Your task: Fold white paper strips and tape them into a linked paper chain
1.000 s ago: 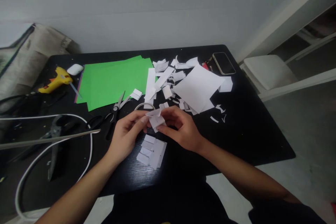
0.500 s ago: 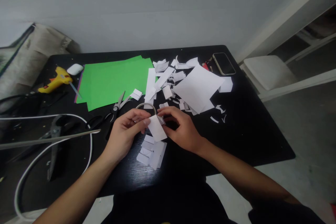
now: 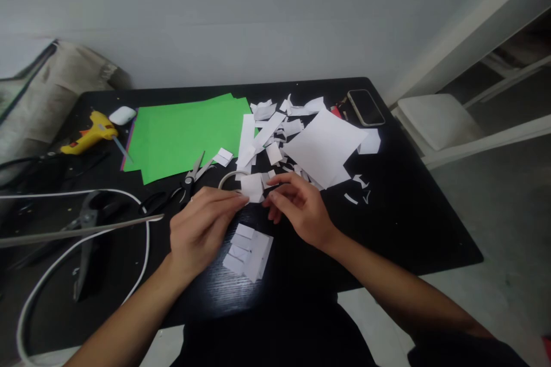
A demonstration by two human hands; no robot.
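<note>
On the black tabletop [image 3: 413,229], more room for moving is offered toward the near right corner. Folded papers [image 3: 249,252] are piled toward the near edge (presumably for easy reach). Beyond, a white paper piece [image 3: 252,185] is touched by the left hand [image 3: 202,226]; whether it is pinched cannot be told. Beside it, the right hand [image 3: 305,207] is held half-curled, nothing visibly grasped. Green sheets [image 3: 193,135] are laid farther back.

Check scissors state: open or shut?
Open: the scissors have their blades spread in a V, visible just beyond the left hand.
</note>
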